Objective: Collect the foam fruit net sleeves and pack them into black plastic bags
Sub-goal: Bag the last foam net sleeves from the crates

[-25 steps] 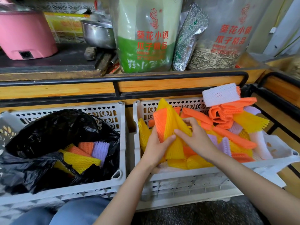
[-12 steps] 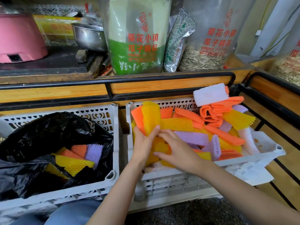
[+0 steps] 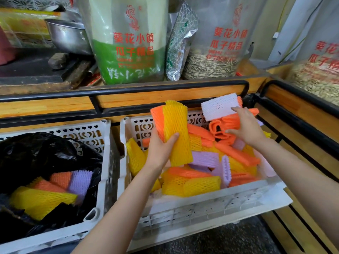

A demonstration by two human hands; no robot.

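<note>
Two sleeves stand upright in the left hand (image 3: 159, 151), fingers curled round them: a yellow sleeve (image 3: 176, 129) in front, an orange sleeve (image 3: 156, 120) beside it, above the right crate (image 3: 201, 204) heaped with more. At the back of that heap the right hand (image 3: 245, 127) rests with fingers spread on an orange bundle (image 3: 220, 125), one fingertip at a white sleeve (image 3: 218, 106), gripping nothing. Beside it the left crate (image 3: 102, 171) holds the open black bag (image 3: 36, 153) with several sleeves inside

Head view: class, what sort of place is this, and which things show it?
Probably a small shop or market stall: a large printed bag of sunflower seeds stands on a wooden counter, and a white crate below holds foam fruit net sleeves.
</note>
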